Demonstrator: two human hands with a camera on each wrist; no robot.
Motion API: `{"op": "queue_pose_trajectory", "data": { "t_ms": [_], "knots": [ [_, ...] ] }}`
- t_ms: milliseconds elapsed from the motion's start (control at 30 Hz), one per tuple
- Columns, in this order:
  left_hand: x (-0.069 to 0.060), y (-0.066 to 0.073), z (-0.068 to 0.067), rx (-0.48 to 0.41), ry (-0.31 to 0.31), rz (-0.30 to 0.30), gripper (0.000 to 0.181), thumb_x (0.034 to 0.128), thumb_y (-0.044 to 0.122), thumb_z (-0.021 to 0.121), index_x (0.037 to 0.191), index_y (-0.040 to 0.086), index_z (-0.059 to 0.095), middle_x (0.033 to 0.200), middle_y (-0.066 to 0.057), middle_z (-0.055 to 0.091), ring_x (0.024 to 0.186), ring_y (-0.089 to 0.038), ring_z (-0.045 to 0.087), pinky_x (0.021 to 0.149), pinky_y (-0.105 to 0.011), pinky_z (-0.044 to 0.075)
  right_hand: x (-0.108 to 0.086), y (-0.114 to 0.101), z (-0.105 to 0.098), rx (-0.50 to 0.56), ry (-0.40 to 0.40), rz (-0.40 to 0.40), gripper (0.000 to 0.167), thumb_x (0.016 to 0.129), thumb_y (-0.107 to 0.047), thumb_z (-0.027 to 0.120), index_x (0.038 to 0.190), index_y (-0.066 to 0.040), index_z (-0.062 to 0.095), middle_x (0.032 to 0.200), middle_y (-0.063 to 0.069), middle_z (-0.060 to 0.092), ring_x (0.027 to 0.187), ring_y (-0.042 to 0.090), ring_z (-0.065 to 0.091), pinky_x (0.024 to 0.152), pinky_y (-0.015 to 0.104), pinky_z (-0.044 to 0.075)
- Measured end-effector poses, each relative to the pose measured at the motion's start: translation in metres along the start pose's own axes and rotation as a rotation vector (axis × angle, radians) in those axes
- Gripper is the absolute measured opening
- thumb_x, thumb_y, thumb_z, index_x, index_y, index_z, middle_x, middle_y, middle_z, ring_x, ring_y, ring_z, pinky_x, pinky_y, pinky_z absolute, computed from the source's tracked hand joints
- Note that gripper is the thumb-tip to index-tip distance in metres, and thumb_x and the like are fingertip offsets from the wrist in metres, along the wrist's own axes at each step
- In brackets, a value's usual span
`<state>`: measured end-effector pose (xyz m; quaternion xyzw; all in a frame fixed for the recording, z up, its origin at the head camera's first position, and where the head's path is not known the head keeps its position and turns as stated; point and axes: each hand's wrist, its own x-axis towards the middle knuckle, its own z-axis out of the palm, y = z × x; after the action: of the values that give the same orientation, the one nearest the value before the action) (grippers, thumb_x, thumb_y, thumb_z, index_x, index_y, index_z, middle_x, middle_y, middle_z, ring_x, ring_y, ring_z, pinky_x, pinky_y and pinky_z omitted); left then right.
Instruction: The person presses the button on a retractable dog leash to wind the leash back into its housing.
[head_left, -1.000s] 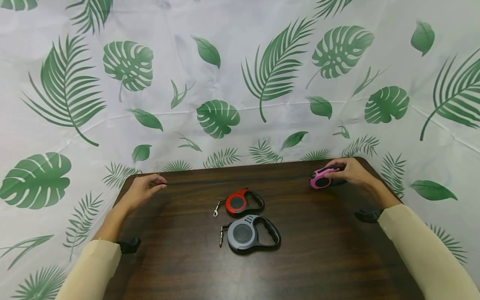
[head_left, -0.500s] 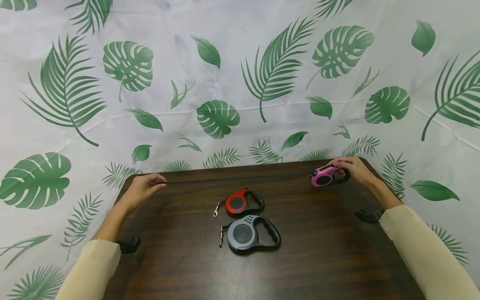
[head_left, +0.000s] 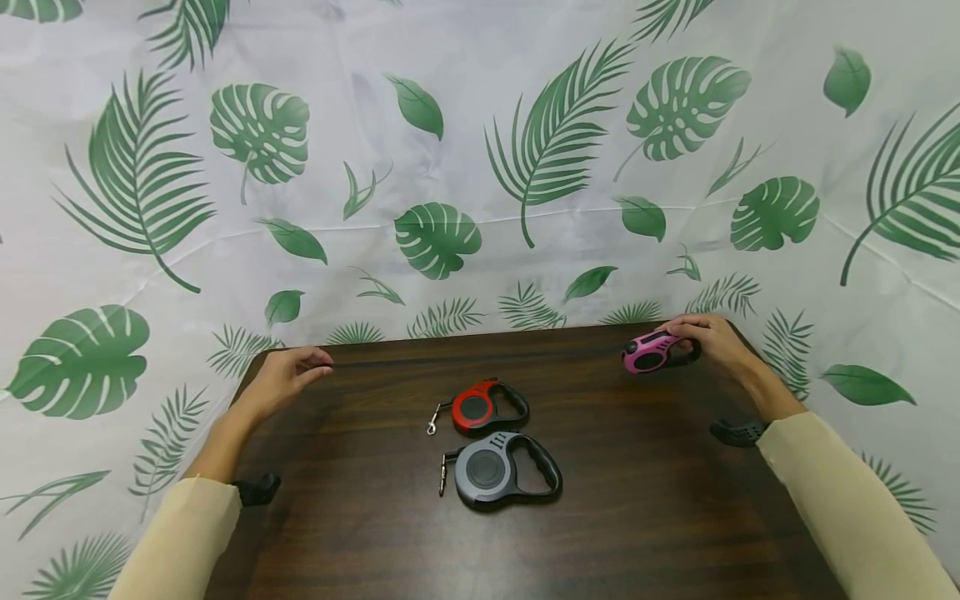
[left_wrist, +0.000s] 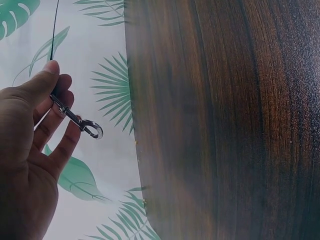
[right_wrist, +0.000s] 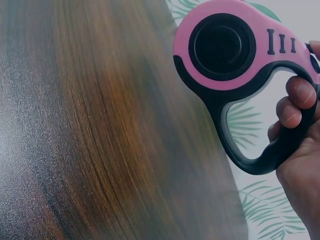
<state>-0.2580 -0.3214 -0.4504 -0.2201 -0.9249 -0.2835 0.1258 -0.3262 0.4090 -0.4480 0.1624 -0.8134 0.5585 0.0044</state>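
Note:
At the table's far right, my right hand (head_left: 712, 340) grips the black loop handle of a pink retractable dog leash (head_left: 647, 353), held up off the table. In the right wrist view, the curled fingers (right_wrist: 290, 115) go through the handle's opening. A thin dark leash cord (left_wrist: 54, 30) runs up from my left hand (head_left: 281, 382), at the far left. Thumb and fingers pinch its end in the left wrist view, and a metal snap hook (left_wrist: 82, 121) hangs below them across the other fingers. A faint dark line spans between both hands in the head view.
Two more retractable leashes lie mid-table: a red one (head_left: 474, 407) and, nearer, a larger grey one (head_left: 486, 468). Each has its metal clip at the left. A leaf-printed white sheet (head_left: 450, 167) hangs behind the dark wooden table (head_left: 622, 500).
The pink leash has turned slightly in my right hand and risen a little, so its handle loop now shows. My left hand keeps its place.

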Motion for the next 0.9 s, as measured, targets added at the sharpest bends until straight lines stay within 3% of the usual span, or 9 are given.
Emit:
{"op": "queue_pose_trajectory", "data": {
  "t_ms": [300, 667, 800, 900],
  "knots": [
    [0.002, 0.002, -0.001, 0.000, 0.002, 0.010, 0.009, 0.0942, 0.001, 0.078, 0.103, -0.001, 0.076, 0.094, -0.012, 0.078, 0.086, -0.033, 0.078, 0.074, -0.044, 0.062, 0.003, -0.001, 0.000, -0.014, 0.029, 0.027, 0.024, 0.107, -0.011, 0.060, 0.108, 0.002, 0.080, 0.089, -0.011, 0.075, 0.073, 0.019, 0.053, 0.064, 0.030, 0.043],
    [0.003, 0.003, -0.002, -0.014, 0.016, 0.027, 0.007, 0.0926, 0.001, 0.080, 0.100, 0.001, 0.077, 0.093, -0.011, 0.078, 0.082, -0.030, 0.077, 0.071, -0.036, 0.062, 0.006, 0.000, -0.008, 0.002, 0.023, 0.027, 0.021, 0.106, -0.005, 0.061, 0.103, -0.005, 0.082, 0.091, -0.013, 0.076, 0.072, 0.016, 0.057, 0.061, 0.028, 0.047],
    [0.003, 0.002, -0.003, -0.015, 0.027, 0.038, 0.007, 0.0918, 0.001, 0.081, 0.098, 0.001, 0.078, 0.092, -0.010, 0.079, 0.080, -0.029, 0.077, 0.070, -0.030, 0.060, 0.006, 0.000, -0.010, -0.019, 0.048, 0.019, 0.020, 0.105, -0.003, 0.062, 0.102, -0.003, 0.082, 0.091, -0.015, 0.077, 0.072, 0.013, 0.060, 0.061, 0.026, 0.050],
    [0.003, 0.002, -0.003, -0.016, 0.023, 0.052, 0.007, 0.0917, 0.001, 0.080, 0.098, 0.001, 0.078, 0.093, -0.010, 0.078, 0.080, -0.029, 0.077, 0.070, -0.033, 0.061, 0.007, 0.000, -0.011, -0.031, 0.053, 0.007, 0.018, 0.104, -0.003, 0.064, 0.102, 0.000, 0.082, 0.090, -0.016, 0.077, 0.071, 0.012, 0.061, 0.060, 0.027, 0.050]
  ]
}}
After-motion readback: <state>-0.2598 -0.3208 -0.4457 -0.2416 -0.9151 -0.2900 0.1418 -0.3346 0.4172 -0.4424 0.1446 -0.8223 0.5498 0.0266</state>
